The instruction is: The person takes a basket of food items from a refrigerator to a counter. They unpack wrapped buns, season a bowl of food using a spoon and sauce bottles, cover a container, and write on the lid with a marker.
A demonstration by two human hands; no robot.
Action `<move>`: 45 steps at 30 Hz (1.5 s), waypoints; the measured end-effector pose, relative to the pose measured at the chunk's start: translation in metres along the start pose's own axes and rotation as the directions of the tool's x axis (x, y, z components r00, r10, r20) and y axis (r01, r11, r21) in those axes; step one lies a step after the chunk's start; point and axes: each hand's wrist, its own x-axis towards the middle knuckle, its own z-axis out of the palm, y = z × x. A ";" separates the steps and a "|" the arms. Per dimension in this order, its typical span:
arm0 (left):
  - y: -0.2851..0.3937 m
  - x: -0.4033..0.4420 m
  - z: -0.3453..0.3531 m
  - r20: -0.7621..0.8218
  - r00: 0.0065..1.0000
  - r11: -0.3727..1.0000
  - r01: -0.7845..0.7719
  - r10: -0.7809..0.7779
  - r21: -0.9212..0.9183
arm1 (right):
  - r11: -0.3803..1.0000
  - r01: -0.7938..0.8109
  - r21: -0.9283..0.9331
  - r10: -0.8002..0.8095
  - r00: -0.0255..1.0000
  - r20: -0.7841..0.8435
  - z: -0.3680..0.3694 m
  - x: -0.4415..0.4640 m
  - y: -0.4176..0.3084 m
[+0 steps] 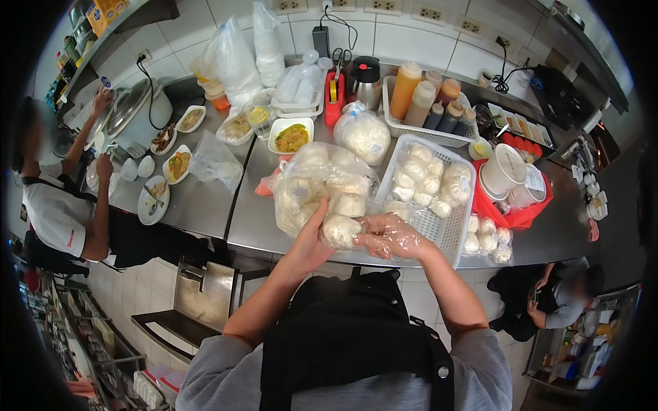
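Note:
White steamed buns in clear plastic (pixel 340 231) are held between my hands near the counter's front edge. My left hand (pixel 314 240) grips them from the left, bare, with the thumb pointing up. From the right, my right hand (pixel 394 236), in a clear plastic glove, pinches the plastic; its fingertips are partly hidden. Directly behind, and touching, lies a large clear bag of buns (pixel 295 195). To the right a white perforated basket (pixel 449 238) holds several more bagged buns (pixel 418 171). Another knotted bag of buns (pixel 362 137) sits behind.
Sauce bottles (pixel 406 89) stand in a white basket at the back. Tubs (pixel 504 168) sit in a red bag on the right. Plates of food (pixel 178 164) lie leftward, near a person (pixel 65 198) at a cooker (pixel 140 109). Another person (pixel 555 298) is at lower right.

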 end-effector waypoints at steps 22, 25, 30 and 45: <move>0.008 0.000 -0.015 0.000 0.997 0.978 0.081 -0.083 0.194 | 0.826 -0.103 0.554 0.143 0.989 -0.028 -0.009 0.015 0.019; 0.010 -0.006 0.000 0.110 0.994 0.915 -0.058 0.015 0.399 | 0.632 -0.158 0.759 0.190 0.981 0.045 -0.003 0.018 0.031; 0.001 0.000 -0.005 0.172 0.980 0.893 -0.163 0.097 0.419 | 0.504 -0.235 0.831 0.216 0.966 0.142 0.006 0.017 0.028; 0.004 0.008 -0.011 -0.215 0.974 0.963 -0.009 0.069 0.268 | 0.900 -0.086 0.428 0.163 0.976 -0.147 -0.020 0.002 0.020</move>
